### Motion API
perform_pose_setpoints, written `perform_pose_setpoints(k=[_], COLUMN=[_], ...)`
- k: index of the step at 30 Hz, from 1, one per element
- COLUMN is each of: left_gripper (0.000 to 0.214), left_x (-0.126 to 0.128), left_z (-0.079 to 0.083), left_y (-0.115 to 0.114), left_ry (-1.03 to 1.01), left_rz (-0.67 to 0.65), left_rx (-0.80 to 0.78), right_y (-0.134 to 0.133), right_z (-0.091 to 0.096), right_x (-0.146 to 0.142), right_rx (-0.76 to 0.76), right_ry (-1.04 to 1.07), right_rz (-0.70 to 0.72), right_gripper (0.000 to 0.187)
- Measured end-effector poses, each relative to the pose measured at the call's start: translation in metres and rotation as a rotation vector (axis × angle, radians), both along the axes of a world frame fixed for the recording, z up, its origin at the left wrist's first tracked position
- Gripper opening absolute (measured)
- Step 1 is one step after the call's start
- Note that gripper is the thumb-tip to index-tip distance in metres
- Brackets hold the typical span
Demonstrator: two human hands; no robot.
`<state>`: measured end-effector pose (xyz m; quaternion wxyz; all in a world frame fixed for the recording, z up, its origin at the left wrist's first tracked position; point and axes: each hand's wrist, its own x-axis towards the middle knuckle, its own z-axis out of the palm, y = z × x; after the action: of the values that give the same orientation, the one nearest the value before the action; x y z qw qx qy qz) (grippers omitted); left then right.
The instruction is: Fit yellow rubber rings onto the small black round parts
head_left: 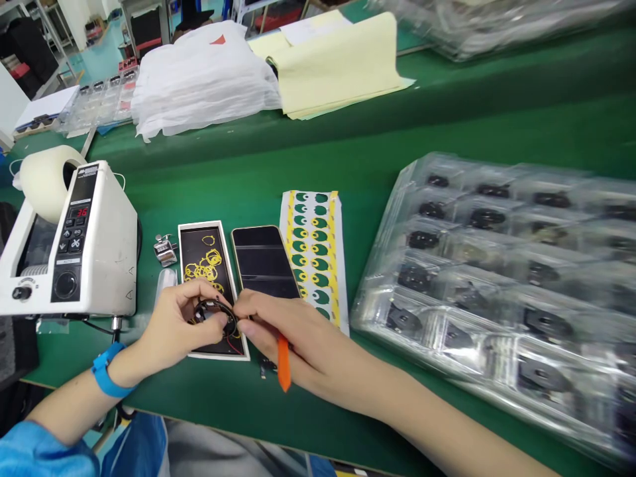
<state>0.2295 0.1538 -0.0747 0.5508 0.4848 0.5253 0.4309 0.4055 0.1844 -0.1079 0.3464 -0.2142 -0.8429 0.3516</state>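
Observation:
My left hand (183, 318) pinches a small round black part (214, 317) with thin red and black wires, over a white-rimmed black tray (189, 252) scattered with yellow rings. My right hand (288, 328) meets it from the right, fingers closed against the same part, with an orange tool (283, 363) tucked under the palm. A blue band (105, 372) circles my left wrist.
A tape dispenser machine (74, 245) stands at the left, a metal tally counter (165, 250) beside the tray. A dark phone-like slab (263, 262) and a sheet of green and yellow stickers (314, 248) lie behind my hands. Clear blister trays of black parts (497, 278) fill the right. White and yellow sheets (258, 73) lie far back.

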Motion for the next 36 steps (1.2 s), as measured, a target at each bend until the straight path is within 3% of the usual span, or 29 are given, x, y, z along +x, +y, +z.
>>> perform_pose_setpoints(k=[5, 10, 14, 18, 29, 36], left_gripper=[0.006, 0.012, 0.025, 0.029, 0.024, 0.037], left_x=[0.001, 0.001, -0.002, -0.003, -0.001, -0.001], left_z=[-0.001, -0.005, -0.008, -0.010, -0.013, -0.010], left_y=[-0.002, 0.000, 0.001, 0.000, -0.004, 0.000], left_ry=[0.048, -0.079, -0.171, -0.171, -0.082, -0.256], left_rz=[-0.037, 0.053, 0.086, 0.110, 0.112, 0.223], left_rx=[0.020, -0.044, -0.126, -0.090, 0.012, -0.171], right_y=[-0.003, -0.002, 0.000, 0.001, -0.002, 0.001], right_z=[0.009, 0.016, 0.008, 0.006, 0.012, 0.008], right_x=[-0.002, -0.001, 0.002, 0.002, -0.007, -0.006], right_rx=[-0.177, -0.424, -0.368, -0.309, -0.505, -0.531], right_ry=[-0.082, -0.110, -0.108, -0.097, -0.087, -0.052], right_rz=[0.061, 0.069, -0.004, -0.009, 0.013, -0.111], right_gripper=[0.032, 0.041, 0.030, 0.028, 0.052, 0.055])
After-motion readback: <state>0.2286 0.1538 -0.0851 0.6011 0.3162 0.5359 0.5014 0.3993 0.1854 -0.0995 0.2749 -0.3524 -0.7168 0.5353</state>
